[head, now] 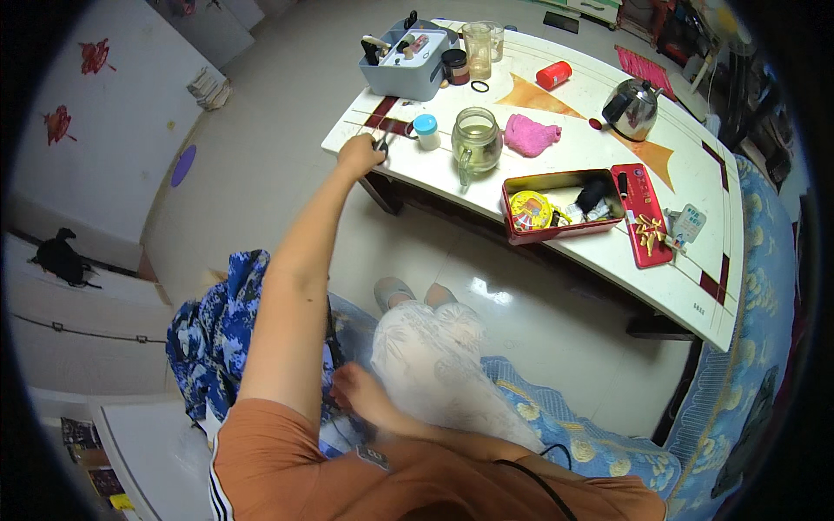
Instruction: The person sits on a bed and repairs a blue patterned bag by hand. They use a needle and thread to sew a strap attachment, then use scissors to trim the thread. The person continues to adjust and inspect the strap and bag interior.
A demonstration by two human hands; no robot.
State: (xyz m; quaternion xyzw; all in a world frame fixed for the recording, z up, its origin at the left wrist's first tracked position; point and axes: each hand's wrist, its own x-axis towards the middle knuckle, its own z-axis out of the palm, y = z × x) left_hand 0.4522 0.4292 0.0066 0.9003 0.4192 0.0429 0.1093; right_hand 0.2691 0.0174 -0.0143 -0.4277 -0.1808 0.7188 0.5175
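My left hand reaches to the table's near left corner, its fingers closed around a small dark-handled metal tool that looks like scissors. Just right of it stands a small white jar with a blue lid. A glass mug with pale greenish liquid is farther right, beside a crumpled pink cloth. Blurred, my right hand is low at my left side, near the blue camouflage-patterned fabric; whether it touches or holds anything is unclear.
The white table carries a grey organizer box, a dark-lidded jar, tall glasses, a red can and a steel kettle. An open red tin lies near its front edge, beside its red lid. A blue floral sofa cover is behind.
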